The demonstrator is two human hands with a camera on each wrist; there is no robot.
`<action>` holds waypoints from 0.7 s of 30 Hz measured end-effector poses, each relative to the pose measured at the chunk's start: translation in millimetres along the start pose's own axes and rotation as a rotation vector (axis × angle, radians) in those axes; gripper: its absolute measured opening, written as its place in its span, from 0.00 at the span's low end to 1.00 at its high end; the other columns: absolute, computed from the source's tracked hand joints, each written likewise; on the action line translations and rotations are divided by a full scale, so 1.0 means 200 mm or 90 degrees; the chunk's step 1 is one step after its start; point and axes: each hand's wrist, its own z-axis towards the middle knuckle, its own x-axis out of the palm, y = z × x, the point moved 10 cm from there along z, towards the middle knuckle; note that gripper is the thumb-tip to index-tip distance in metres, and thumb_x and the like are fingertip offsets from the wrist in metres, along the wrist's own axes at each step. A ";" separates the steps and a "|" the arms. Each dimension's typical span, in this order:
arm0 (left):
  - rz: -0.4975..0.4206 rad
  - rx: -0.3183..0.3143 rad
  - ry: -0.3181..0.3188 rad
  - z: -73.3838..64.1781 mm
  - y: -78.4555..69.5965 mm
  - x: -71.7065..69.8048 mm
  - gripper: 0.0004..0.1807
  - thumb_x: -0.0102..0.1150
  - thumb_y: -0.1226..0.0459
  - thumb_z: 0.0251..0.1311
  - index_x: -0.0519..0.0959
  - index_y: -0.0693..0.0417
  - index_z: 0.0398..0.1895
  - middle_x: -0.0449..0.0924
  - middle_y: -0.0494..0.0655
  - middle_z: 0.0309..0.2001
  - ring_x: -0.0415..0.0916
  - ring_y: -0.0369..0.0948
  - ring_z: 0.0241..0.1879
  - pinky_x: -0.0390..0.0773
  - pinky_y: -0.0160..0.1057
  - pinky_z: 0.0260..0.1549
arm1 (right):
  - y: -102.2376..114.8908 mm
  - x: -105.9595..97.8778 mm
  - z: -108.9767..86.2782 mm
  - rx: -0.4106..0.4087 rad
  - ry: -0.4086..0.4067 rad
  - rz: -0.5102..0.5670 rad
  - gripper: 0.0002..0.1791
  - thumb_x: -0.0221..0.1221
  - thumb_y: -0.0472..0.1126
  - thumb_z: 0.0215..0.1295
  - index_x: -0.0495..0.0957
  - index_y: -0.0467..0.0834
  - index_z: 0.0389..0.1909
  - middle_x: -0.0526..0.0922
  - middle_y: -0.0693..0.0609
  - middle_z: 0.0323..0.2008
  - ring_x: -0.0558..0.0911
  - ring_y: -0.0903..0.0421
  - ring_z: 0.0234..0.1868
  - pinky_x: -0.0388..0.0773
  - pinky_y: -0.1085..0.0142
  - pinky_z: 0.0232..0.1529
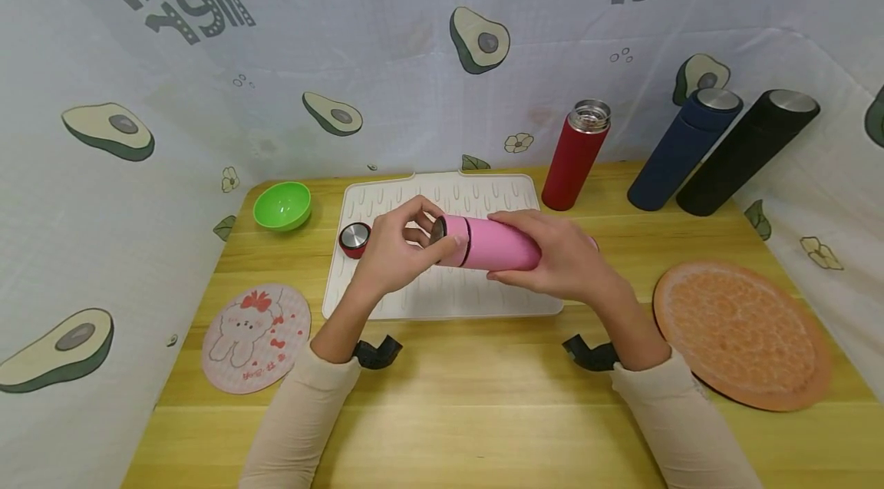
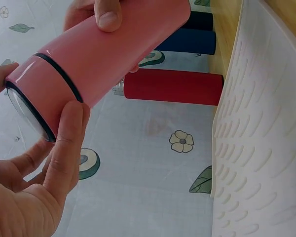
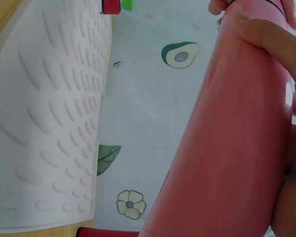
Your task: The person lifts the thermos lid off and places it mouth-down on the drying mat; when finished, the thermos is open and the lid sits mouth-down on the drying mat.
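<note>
Glossy pink cylindrical bottle (image 1: 499, 245) held sideways between both hands — left hand (image 1: 395, 252) pinching its black-rimmed pink cap (image 1: 454, 229), right hand (image 1: 565, 257) gripping it farther right — above a white ridged rectangular mat (image 1: 400, 301)

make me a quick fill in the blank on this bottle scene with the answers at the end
The right hand grips the held bottle, which is ____ in colour.
The hand pinching its lid is the person's ____ one.
The standing bottle with no lid on is ____ in colour.
The bowl is ____ in colour.

Missing words: pink; left; red; green
</note>
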 end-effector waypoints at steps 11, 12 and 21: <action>-0.053 0.126 0.152 -0.03 -0.08 0.06 0.43 0.77 0.61 0.57 0.67 0.35 0.75 0.68 0.33 0.73 0.71 0.37 0.68 0.79 0.39 0.63 | -0.03 -0.03 -0.01 -0.011 -0.022 0.013 0.42 0.80 0.51 0.46 0.77 0.48 0.66 0.85 0.50 0.56 0.83 0.51 0.50 0.87 0.52 0.44; -0.063 0.140 0.155 -0.03 -0.10 0.06 0.42 0.76 0.63 0.57 0.69 0.38 0.75 0.68 0.34 0.72 0.71 0.37 0.68 0.79 0.39 0.63 | -0.03 -0.03 -0.01 -0.013 -0.024 0.014 0.42 0.80 0.51 0.46 0.77 0.48 0.65 0.85 0.50 0.56 0.83 0.51 0.50 0.87 0.53 0.44; -0.092 0.157 0.147 -0.03 -0.12 0.04 0.36 0.76 0.68 0.56 0.75 0.44 0.69 0.75 0.40 0.66 0.77 0.39 0.62 0.83 0.39 0.58 | -0.03 0.00 -0.01 -0.011 0.001 0.017 0.41 0.77 0.53 0.48 0.75 0.49 0.66 0.84 0.51 0.56 0.83 0.53 0.48 0.86 0.54 0.43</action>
